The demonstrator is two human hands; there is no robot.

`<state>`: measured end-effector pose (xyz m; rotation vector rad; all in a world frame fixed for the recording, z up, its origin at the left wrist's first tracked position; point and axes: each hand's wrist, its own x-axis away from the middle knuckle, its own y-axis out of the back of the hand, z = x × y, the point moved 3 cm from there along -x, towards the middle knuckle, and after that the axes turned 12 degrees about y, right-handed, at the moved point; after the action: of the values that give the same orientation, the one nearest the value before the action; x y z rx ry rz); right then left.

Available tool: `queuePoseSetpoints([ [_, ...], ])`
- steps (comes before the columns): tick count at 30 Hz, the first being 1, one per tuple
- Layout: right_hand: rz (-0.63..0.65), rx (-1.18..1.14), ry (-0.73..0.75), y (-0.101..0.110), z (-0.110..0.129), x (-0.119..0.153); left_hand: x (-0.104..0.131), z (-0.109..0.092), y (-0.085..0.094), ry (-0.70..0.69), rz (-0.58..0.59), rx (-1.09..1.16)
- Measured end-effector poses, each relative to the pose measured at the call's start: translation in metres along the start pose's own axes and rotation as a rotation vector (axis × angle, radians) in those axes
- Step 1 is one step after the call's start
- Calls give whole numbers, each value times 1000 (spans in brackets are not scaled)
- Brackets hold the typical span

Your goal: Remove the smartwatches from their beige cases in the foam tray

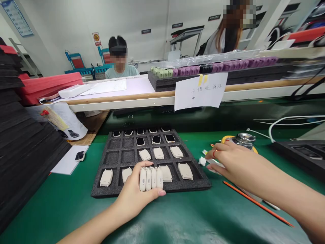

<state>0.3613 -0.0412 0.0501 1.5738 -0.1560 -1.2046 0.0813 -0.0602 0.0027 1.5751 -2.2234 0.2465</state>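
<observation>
My left hand (134, 183) is wrapped round a row of several white smartwatch cases (151, 179), held on edge over the front of a black foam tray (152, 191). More watch cases lie in the tray's pockets, such as a white one (185, 171) at the front right and a dark-screened one (156, 139) further back. To the right of the tray, my right hand (223, 157) reaches low over the mat, thumb and forefinger apart. Just beyond its fingertips is a small crumpled white wad (202, 161). White strips lie under that hand, partly hidden by it.
A metal-topped container (245, 139) stands behind my right hand. An orange stick (257, 203) lies on the green mat. One watch (80, 156) rests by white paper (68, 162) at left. Black foam stacks (22, 135) rise at far left. Two people are beyond the shelf (132, 103).
</observation>
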Motion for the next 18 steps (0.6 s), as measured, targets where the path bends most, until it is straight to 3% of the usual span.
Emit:
queuePoseSetpoints([
  [2,59,-7,34,2,16,-2,4,-5,-5,-8,29,54],
  [4,214,-171,64,-3,47,-15,9,-15,-10,-44,73,122],
  [6,222,-341,94,-8,79,-34,12,-29,-16,-100,117,169],
  [8,113,-492,136,-13,101,-52,16,-46,-20,-150,149,188],
  [13,-139,-746,158,-26,105,-69,24,-69,-17,-204,264,202],
  [16,-170,-816,185,-28,100,-67,24,-62,-8,-157,373,231],
  [18,-152,-861,182,-29,99,-66,22,-55,-1,-130,362,203],
])
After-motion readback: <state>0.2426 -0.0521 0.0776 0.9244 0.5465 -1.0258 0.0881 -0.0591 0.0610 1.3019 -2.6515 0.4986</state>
